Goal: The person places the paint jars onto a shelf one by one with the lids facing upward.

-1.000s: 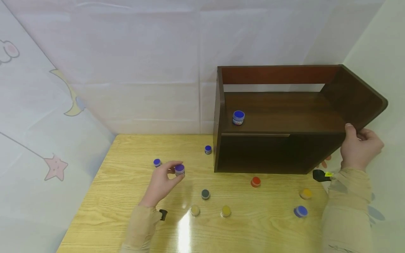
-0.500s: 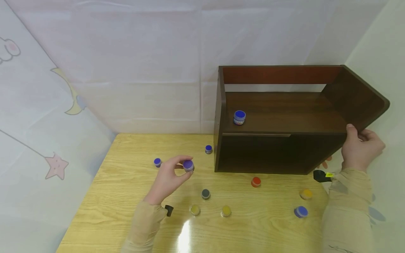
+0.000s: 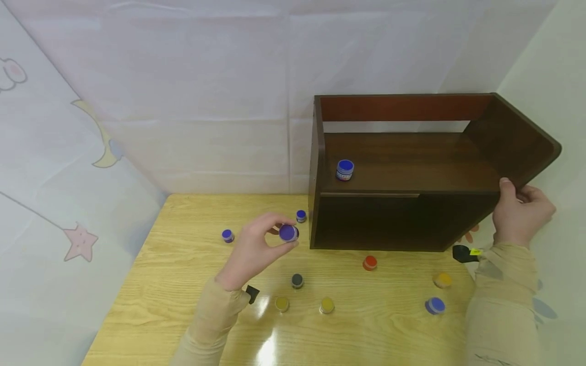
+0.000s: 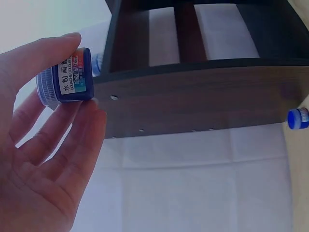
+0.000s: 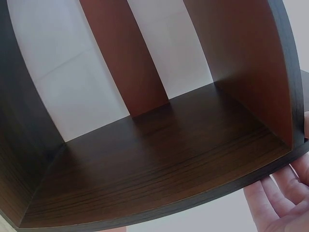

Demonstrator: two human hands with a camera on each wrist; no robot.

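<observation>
My left hand pinches a small gouache paint jar with a purple lid between thumb and fingers, above the table left of the dark brown shelf unit. In the left wrist view the jar lies sideways and its printed label shows. My right hand grips the front of the unit's right side panel. The right wrist view has the fingers curled against the panel's edge. On the unit's upper board, at its left end, stands a blue-lidded paint jar.
Two blue jars stand at the back left, one beside the unit, one farther left. In front are a dark jar, two yellowish jars, a red jar, an orange jar and a blue jar. White sheeting hangs behind.
My left hand has carried the purple-lidded jar right and slightly upward, toward the shelf unit, and its lid now faces me more. My right hand keeps its place on the side panel.
</observation>
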